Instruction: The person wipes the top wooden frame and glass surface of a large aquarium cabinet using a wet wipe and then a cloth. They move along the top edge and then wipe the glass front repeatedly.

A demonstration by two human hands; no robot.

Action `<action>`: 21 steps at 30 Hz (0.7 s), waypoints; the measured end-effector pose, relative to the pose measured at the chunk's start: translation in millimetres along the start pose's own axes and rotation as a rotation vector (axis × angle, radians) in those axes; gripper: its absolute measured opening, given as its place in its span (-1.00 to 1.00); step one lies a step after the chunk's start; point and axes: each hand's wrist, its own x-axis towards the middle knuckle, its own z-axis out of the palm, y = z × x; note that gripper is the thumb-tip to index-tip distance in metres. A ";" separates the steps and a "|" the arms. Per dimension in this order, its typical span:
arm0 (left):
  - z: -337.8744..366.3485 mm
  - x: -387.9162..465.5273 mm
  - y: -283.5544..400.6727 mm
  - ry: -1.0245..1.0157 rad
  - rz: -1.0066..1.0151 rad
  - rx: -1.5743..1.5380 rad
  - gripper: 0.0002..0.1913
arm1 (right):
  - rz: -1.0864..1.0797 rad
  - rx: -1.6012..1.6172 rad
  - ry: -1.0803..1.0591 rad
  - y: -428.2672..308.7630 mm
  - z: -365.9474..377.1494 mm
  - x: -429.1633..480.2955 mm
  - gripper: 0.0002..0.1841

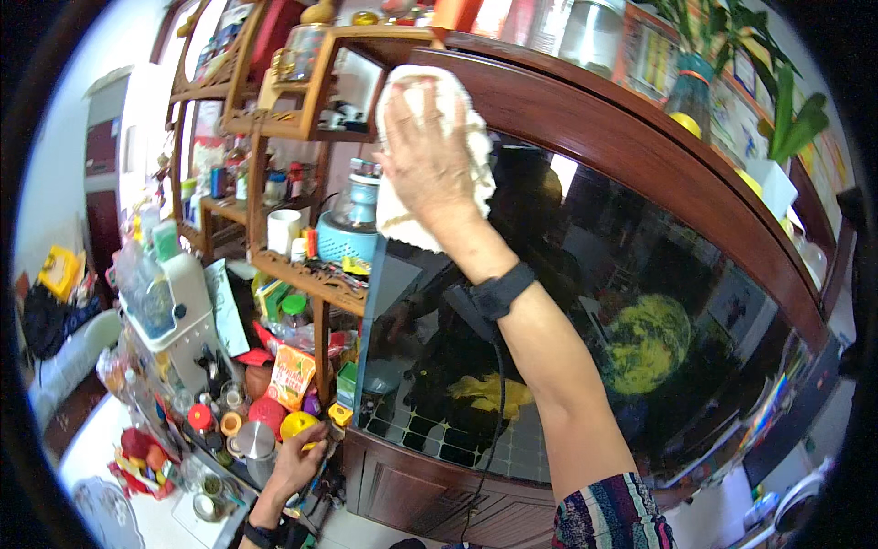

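Note:
My right hand (429, 147) lies flat on a white cloth (470, 158), pressing it against the upper left corner of a large dark glass front (535, 288). Parts of the cloth stick out around the fingers. Dark red wood (617, 147) frames the glass along the top, and reflections show in the pane. Lower down, my left hand (298, 466) is beside a yellow round object (296, 424) at the edge of a crowded surface. Its fingers are bent, and whether they grip anything cannot be told.
Wooden shelves (285, 264) left of the glass hold a blue device (346, 237) and a white cup (282, 232). Jars and a steel-lidded container (257, 439) crowd near my left hand. Glass jars (591, 38) and potted plants (689, 82) stand on top. A black cable (499, 412) hangs before the glass.

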 end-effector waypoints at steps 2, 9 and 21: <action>12.0 33.0 14.5 0.004 0.088 0.080 -0.44 | -0.022 -0.020 0.104 4.4 9.7 -9.8 -0.49; 60.0 109.5 30.5 0.129 0.335 0.150 -0.24 | 0.011 0.031 0.085 34.6 -5.5 -57.3 -0.52; 90.4 119.4 19.2 0.321 0.307 0.236 -0.43 | 0.277 -0.090 -0.040 152.6 -93.0 -188.3 -0.43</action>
